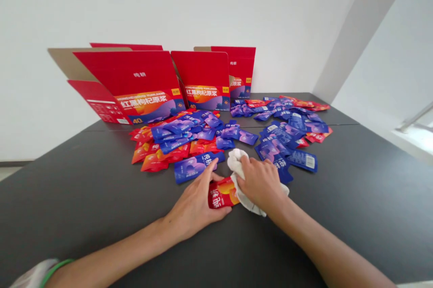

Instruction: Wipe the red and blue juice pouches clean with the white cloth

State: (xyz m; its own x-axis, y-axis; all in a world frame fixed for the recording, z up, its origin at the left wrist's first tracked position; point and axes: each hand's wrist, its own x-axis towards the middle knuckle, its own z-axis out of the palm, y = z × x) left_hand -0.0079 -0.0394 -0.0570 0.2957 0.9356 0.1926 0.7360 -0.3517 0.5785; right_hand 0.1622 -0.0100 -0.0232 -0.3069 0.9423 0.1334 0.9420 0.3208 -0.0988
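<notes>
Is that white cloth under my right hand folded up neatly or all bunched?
Bunched: the cloth puffs up in a crumpled lump beside the thumb of the right hand, and its loose edge spreads unevenly below.

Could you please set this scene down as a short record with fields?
left hand: fingers around a red pouch, at its left end
right hand: grips a white cloth, pressed on the pouch's right end
piles: blue and red pouches mixed, one left, one right
boxes: red, flaps raised, behind the left pile
table: dark
wall: plain, pale
</notes>
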